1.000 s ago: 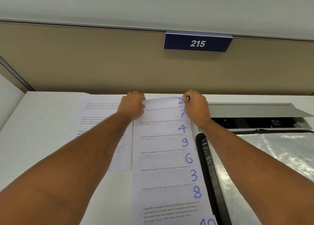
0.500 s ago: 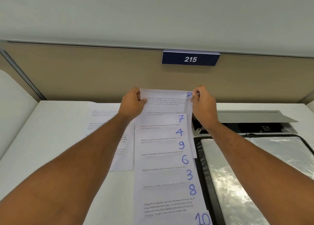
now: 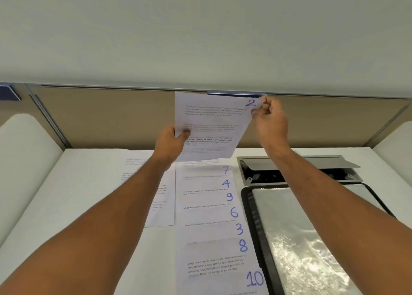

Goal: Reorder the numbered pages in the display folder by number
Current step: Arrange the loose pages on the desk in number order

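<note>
You hold page 2 (image 3: 214,125) up off the desk (image 3: 84,183), in front of the tan partition (image 3: 111,116) at the desk's far edge. Your left hand (image 3: 170,143) pinches the sheet's left edge about halfway down, thumb (image 3: 184,134) on the printed face and the fingers curled behind. Your right hand (image 3: 269,120) pinches the top right corner just beside the handwritten blue 2, fingertips closed on the paper, the rest of the hand loosely curled. The sheet hangs tilted between the two hands, its right corner higher than the left grip, its bottom edge just above the far end of the row of pages (image 3: 211,216).

That row lies flat down the middle of the desk, overlapped so that each sheet shows only its top strip and number: 7, 4, 9, 6, 3, 8 and 10, running from the far side toward the near edge. Another printed sheet (image 3: 160,205) lies just left of the row, partly hidden under your left forearm.

To the right of the row, the display folder (image 3: 312,227) lies open with its black spine beside the pages and a glossy clear sleeve facing up. Beyond it, toward the far right of the desk, a grey cable hatch (image 3: 296,163) stands open.
</note>
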`<state>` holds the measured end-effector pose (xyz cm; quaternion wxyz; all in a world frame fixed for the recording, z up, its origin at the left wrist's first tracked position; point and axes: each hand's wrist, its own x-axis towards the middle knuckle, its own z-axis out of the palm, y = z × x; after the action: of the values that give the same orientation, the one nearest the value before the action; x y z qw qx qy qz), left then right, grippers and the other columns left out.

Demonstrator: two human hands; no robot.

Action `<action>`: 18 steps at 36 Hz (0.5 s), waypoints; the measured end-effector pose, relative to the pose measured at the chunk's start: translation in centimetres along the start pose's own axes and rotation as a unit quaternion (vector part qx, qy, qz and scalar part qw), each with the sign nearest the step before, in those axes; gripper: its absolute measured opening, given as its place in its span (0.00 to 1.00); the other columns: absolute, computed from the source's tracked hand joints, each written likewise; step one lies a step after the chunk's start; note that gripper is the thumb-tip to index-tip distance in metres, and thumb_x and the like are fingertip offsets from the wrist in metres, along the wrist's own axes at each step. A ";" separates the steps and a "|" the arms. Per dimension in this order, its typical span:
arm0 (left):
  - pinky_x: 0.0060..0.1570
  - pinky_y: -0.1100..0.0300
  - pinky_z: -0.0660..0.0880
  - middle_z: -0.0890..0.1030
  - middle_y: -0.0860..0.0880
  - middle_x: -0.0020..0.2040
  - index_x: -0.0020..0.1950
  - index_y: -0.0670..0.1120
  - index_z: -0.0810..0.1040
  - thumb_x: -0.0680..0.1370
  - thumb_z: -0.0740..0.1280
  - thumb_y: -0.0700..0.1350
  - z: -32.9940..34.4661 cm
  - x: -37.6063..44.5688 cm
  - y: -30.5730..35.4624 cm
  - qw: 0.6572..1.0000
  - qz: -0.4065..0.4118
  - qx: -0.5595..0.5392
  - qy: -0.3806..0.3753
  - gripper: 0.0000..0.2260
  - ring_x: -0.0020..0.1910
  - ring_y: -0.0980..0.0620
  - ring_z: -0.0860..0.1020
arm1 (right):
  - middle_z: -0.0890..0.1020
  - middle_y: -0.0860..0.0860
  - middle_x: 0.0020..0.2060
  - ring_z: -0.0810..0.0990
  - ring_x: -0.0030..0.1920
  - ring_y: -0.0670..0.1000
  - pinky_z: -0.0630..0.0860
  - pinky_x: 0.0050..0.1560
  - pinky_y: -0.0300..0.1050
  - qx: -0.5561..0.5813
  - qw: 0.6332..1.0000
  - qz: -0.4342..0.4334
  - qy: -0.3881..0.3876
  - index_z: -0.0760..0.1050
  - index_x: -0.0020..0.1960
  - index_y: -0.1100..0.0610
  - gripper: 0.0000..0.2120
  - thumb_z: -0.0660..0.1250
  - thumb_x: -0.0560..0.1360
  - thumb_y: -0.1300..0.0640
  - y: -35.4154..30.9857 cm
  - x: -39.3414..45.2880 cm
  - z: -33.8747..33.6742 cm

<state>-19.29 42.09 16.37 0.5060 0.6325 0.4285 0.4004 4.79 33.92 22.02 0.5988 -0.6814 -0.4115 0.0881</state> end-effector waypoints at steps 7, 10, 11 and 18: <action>0.44 0.63 0.82 0.85 0.53 0.54 0.60 0.48 0.80 0.82 0.67 0.43 -2.6 -0.5 4.7 0.999 0.027 -0.038 0.026 0.07 0.48 0.58 0.84 | 0.86 0.46 0.49 0.84 0.52 0.46 0.80 0.61 0.46 0.000 0.991 0.065 -0.116 0.80 0.55 0.50 0.10 0.70 0.78 0.63 -1.4 -1.5 -0.6; 0.45 0.57 0.83 0.86 0.51 0.53 0.60 0.45 0.81 0.82 0.68 0.43 -4.1 -1.0 6.0 0.998 0.038 -0.038 0.024 0.08 0.49 0.53 0.85 | 0.85 0.48 0.47 0.83 0.49 0.47 0.80 0.56 0.44 -0.009 0.992 0.056 -0.116 0.80 0.50 0.50 0.09 0.69 0.79 0.64 -2.6 -2.4 -0.5; 0.47 0.55 0.83 0.86 0.49 0.53 0.60 0.44 0.82 0.82 0.68 0.43 -4.6 -1.2 6.3 0.998 0.038 -0.044 0.023 0.08 0.49 0.51 0.86 | 0.85 0.48 0.45 0.83 0.47 0.46 0.80 0.54 0.43 -0.009 0.992 0.053 -0.114 0.80 0.48 0.49 0.10 0.69 0.79 0.64 -3.0 -2.7 -0.4; 0.47 0.50 0.84 0.86 0.47 0.52 0.62 0.43 0.81 0.80 0.71 0.44 -8.3 -2.5 7.2 0.996 0.022 -0.052 0.063 0.11 0.49 0.47 0.86 | 0.85 0.53 0.41 0.85 0.44 0.54 0.83 0.54 0.56 0.028 0.988 0.088 -0.122 0.80 0.45 0.53 0.10 0.69 0.78 0.67 -4.9 -4.6 1.8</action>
<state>-26.86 41.30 24.65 0.5012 0.5883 0.4240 0.4720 -1.57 31.94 24.20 0.5532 -0.6819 -0.4169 0.2349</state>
